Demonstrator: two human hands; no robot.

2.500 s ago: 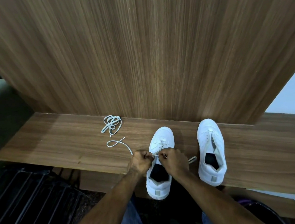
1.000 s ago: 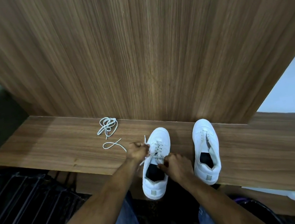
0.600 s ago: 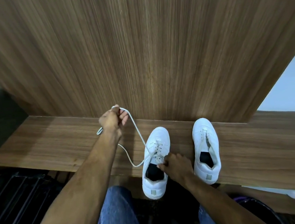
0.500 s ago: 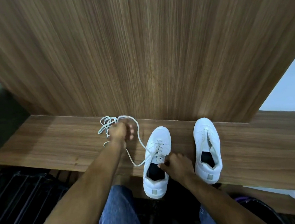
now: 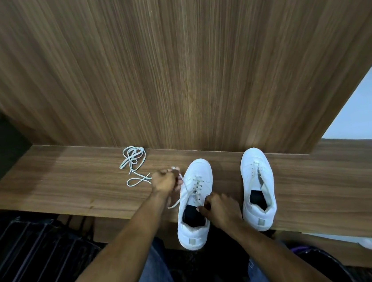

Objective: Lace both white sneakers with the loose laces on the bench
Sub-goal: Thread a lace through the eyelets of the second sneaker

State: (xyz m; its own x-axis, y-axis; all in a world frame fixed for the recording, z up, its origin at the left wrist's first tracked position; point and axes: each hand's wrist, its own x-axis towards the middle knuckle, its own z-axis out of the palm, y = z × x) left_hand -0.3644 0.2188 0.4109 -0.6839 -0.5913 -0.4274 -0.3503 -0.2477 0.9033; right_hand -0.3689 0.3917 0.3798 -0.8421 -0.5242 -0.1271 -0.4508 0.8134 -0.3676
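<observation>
Head view: two hands lacing the left of two white sneakers on a wooden table.
Nearest, the right hand (image 5: 221, 211) sits at the collar of the left sneaker (image 5: 195, 204), its fingers curled and pinching a lace end by the top eyelets. That sneaker's heel overhangs the near table (image 5: 70, 188) edge. Just left of its forefoot, the left hand (image 5: 165, 181) has its fingers closed round the other lace strand (image 5: 183, 194), which runs to the eyelets. Right of this shoe stands the unlaced right sneaker (image 5: 258, 188). Farther left, near the wood wall panel (image 5: 171, 61), lies the loose lace (image 5: 134, 163), tangled.
</observation>
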